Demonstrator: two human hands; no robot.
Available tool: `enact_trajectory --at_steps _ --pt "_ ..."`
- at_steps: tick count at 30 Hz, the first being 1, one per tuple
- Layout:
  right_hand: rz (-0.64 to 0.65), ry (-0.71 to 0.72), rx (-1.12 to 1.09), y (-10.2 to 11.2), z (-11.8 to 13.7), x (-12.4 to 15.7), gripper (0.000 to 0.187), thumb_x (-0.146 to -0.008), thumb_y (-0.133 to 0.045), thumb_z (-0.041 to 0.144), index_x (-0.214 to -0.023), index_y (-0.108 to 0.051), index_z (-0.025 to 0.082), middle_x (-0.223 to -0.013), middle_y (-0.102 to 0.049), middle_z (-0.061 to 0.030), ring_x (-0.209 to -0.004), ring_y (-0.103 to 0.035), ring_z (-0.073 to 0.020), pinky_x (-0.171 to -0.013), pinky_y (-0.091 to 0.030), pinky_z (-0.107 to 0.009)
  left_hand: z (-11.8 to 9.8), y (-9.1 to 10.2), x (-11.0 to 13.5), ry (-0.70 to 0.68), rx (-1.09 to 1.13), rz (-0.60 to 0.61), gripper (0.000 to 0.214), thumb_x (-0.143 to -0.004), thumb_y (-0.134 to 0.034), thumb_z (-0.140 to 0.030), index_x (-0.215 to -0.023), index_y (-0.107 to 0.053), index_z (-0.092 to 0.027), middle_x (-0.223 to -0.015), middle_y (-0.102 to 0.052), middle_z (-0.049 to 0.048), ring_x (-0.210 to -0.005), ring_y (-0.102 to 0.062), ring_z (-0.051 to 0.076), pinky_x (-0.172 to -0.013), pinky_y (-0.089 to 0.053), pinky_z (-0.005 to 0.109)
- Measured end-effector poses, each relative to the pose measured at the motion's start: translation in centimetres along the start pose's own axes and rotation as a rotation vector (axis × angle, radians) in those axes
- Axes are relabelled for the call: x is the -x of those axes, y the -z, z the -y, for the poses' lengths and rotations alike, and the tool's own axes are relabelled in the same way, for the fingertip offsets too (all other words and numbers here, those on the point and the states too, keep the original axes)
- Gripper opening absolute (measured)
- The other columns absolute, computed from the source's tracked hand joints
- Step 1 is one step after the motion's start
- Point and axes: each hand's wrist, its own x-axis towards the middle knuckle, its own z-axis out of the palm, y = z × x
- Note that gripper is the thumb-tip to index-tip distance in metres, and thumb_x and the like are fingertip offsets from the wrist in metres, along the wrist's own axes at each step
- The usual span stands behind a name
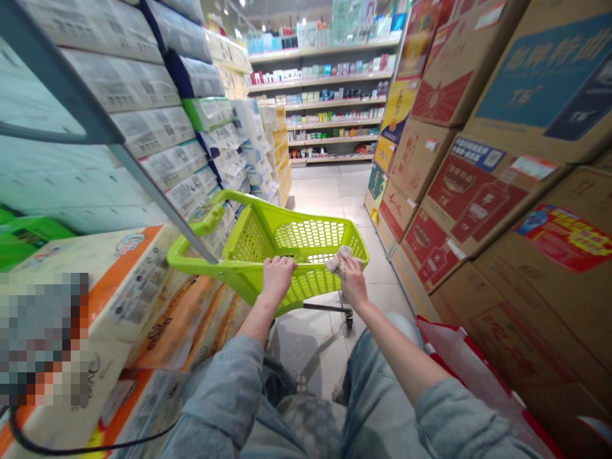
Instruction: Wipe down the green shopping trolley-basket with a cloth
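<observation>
A lime-green wheeled shopping basket with perforated sides stands before me, its long grey handle slanting up to the left. My left hand is closed over the near rim, its fingers curled inside. Farther right along the same rim, my right hand grips a crumpled pale cloth, which rests against the rim close to the basket's narrow end. A small caster shows below. Part of the basket's inside is hidden behind its near wall.
Tall stacks of wrapped tissue packs line the left. On the right, piled cardboard boxes form a wall, with a red and white bag at their foot. Shelves of small goods stand at the back, beyond the tiled floor.
</observation>
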Motion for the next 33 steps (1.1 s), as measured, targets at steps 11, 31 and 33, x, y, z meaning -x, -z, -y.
enact_trajectory --at_steps 11,31,33 --pt "0.108 0.218 -0.089 -3.5 5.7 0.3 0.05 -0.089 -0.037 0.012 -0.137 -0.048 0.015 -0.142 -0.048 -0.0095 -0.139 -0.03 -0.018 -0.116 -0.026 -0.041 0.0 0.5 0.5 -0.034 0.031 -0.026 0.029 -0.095 -0.038 -0.032 -0.084 -0.062 -0.019 -0.085 -0.067 0.0091 -0.087 -0.056 0.026 -0.075 -0.031 0.039" --pt "-0.476 -0.782 -0.188 2.3 -7.6 4.6 0.03 -0.071 -0.05 0.04 -0.086 -0.062 0.016 -0.083 -0.069 -0.0123 -0.074 -0.061 -0.0235 -0.071 -0.048 -0.036 -0.5 -0.2 0.0 -0.007 0.053 -0.043 0.032 -0.096 -0.035 -0.033 -0.085 -0.063 -0.02 -0.086 -0.067 0.0096 -0.087 -0.055 0.025 -0.078 -0.03 0.039" --pt "-0.486 -0.811 -0.248 1.2 -7.0 5.5 0.031 -0.068 -0.053 0.042 -0.085 -0.06 0.018 -0.082 -0.068 -0.0087 -0.072 -0.06 -0.021 -0.068 -0.048 -0.033 -0.6 -0.3 -0.1 -0.006 0.052 -0.045 0.033 -0.096 -0.035 -0.032 -0.085 -0.062 -0.019 -0.087 -0.067 0.0094 -0.087 -0.055 0.025 -0.077 -0.03 0.039"
